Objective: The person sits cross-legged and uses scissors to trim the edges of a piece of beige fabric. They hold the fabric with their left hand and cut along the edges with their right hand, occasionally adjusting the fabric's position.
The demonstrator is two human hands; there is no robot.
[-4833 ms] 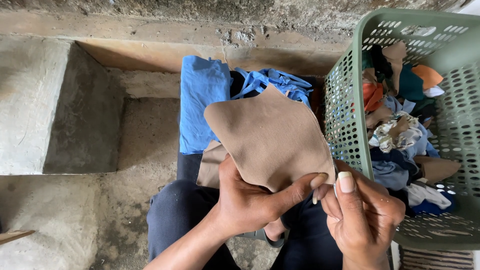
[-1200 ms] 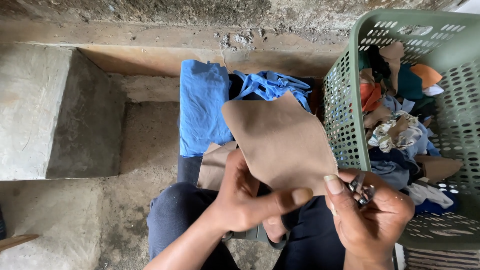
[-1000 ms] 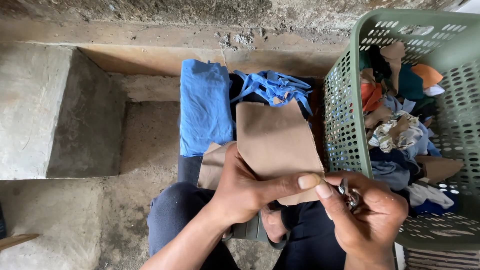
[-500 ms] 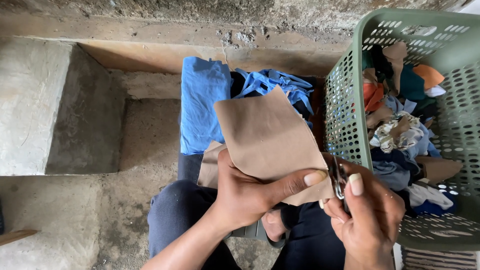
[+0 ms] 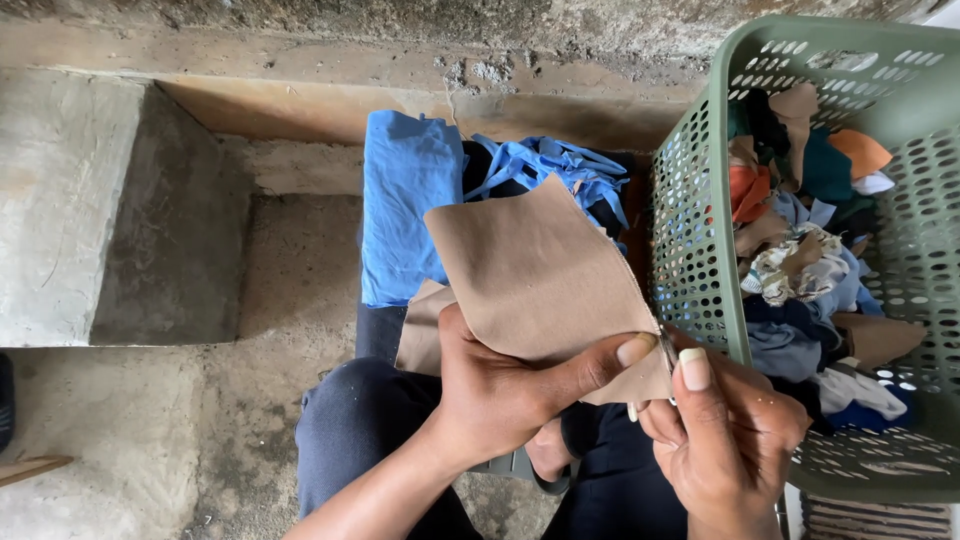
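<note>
My left hand (image 5: 510,385) pinches a tan piece of cloth (image 5: 540,270) from below, thumb across its lower edge. My right hand (image 5: 725,440) is closed on a small pair of metal scissors (image 5: 665,352), whose blades meet the cloth's right edge next to my thumb. A second tan piece (image 5: 422,335) lies under the held one, on my lap.
A green plastic basket (image 5: 700,250) full of mixed cloth scraps stands at the right. Blue cloth pieces (image 5: 405,205) are piled beyond my knees. Concrete steps (image 5: 70,200) and a rough floor lie to the left; a sandal (image 5: 525,465) shows between my legs.
The tan cloth has been turned and shifted in my left hand. My right hand with the scissors has moved up to the cloth's right edge.
</note>
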